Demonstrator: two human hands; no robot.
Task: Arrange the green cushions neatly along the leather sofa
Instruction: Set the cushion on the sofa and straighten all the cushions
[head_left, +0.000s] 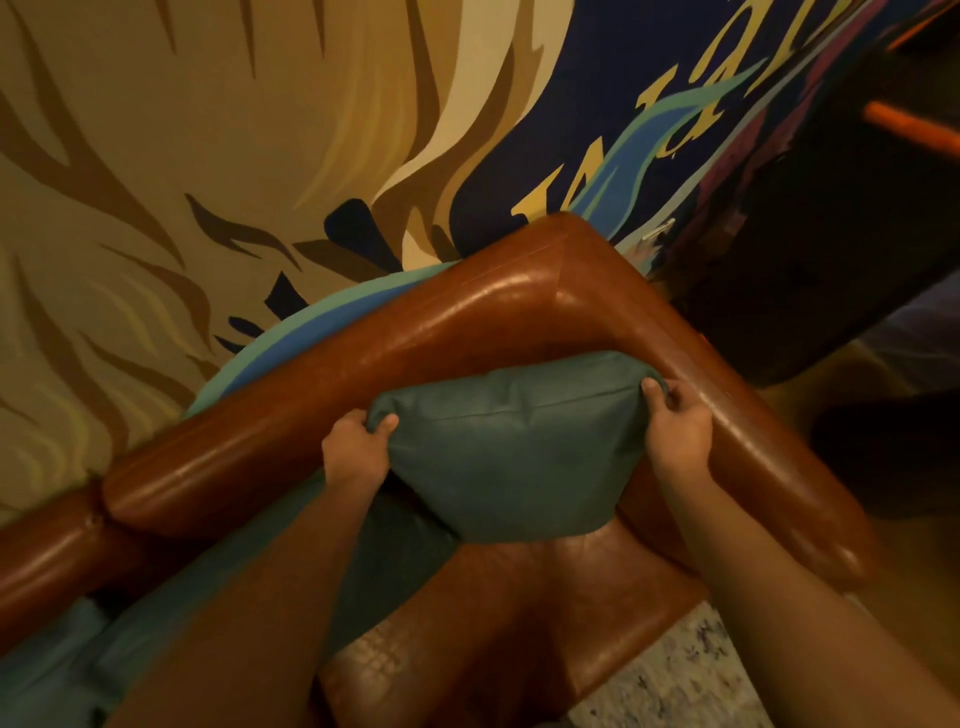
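Note:
A green cushion (514, 452) stands tilted in the corner of the brown leather sofa (452, 322), leaning against the backrest where it meets the armrest. My left hand (356, 449) grips the cushion's upper left corner, thumb on the front. My right hand (678, 426) grips its upper right corner beside the armrest. Another green cushion (395, 561) lies behind my left forearm, partly hidden. More green cushion fabric (57, 654) shows at the lower left along the backrest.
A painted mural wall (208, 156) rises right behind the sofa. The leather seat (519, 623) lies below the cushion. Speckled floor (675, 686) shows at the lower right, and a dark object (831, 234) stands beyond the armrest.

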